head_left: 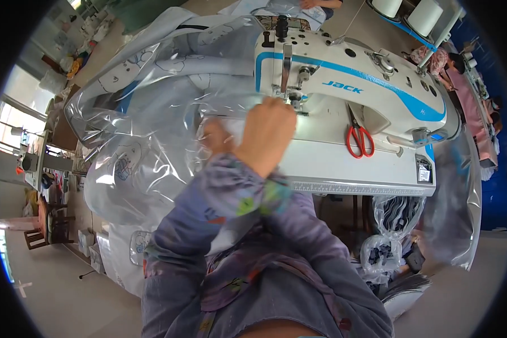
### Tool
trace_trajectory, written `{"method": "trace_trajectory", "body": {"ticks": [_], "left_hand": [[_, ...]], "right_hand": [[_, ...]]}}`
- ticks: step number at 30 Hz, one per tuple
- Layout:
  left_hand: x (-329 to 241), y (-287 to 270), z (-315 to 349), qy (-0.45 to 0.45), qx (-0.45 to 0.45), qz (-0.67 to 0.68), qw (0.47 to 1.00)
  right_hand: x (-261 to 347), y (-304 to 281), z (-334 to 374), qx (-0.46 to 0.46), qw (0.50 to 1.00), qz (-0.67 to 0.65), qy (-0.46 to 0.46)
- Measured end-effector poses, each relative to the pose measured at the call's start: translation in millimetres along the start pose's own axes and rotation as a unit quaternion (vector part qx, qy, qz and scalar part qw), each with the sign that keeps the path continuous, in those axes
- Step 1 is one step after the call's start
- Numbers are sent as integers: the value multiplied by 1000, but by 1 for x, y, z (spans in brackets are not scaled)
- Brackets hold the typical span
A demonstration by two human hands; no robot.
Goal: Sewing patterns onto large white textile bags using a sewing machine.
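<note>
My forearms, in grey-purple floral sleeves, cross in front of the sewing machine. My left hand lies over the right, its fingers curled closed just in front of the needle area; what they grip is hidden under the knuckles. My right hand is smeared by motion, to the left, on the edge of the work. Around both hands lies a white fabric piece and a big heap of clear plastic film with cartoon line drawings showing.
Red-handled scissors rest on the machine bed, right of the needle. White thread cones stand at the upper right. Plastic bags of dark pieces hang below the table's right side. Other people sit farther off, and a wooden chair stands left.
</note>
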State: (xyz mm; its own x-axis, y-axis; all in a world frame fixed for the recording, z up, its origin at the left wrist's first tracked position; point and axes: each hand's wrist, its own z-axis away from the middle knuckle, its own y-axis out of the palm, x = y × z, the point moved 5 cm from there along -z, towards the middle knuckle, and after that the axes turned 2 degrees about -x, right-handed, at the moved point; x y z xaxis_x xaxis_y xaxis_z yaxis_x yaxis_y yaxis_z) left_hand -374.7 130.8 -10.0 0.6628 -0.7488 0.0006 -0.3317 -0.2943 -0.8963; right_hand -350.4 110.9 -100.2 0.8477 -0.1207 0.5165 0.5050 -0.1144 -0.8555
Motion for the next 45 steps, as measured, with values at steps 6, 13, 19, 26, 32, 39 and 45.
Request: {"method": "trace_trajectory", "body": {"ticks": [6,13,19,26,32,39,45], "left_hand": [[10,-9,-12,38,-17,70,997],[24,18,31,-67,18,261,963],[50,63,76,-173,-6,312,934],[34,24,35,-134,20,222,966],[23,40,51,-51,-52,197,978],[29,35,56,-32,-122,230,965],[6,55,60,-10,20,163,986]], "right_hand": [[16,21,-15,109,754,-637,-119],[-123,-46,7,41,914,-393,96],[-134,-64,1,-171,980,-86,56],[-139,-51,-5,-135,948,-261,120],[-135,-55,-10,-161,965,-168,120],[-150,-47,-13,-102,958,-224,146],[-151,-49,-13,-89,952,-256,143]]}}
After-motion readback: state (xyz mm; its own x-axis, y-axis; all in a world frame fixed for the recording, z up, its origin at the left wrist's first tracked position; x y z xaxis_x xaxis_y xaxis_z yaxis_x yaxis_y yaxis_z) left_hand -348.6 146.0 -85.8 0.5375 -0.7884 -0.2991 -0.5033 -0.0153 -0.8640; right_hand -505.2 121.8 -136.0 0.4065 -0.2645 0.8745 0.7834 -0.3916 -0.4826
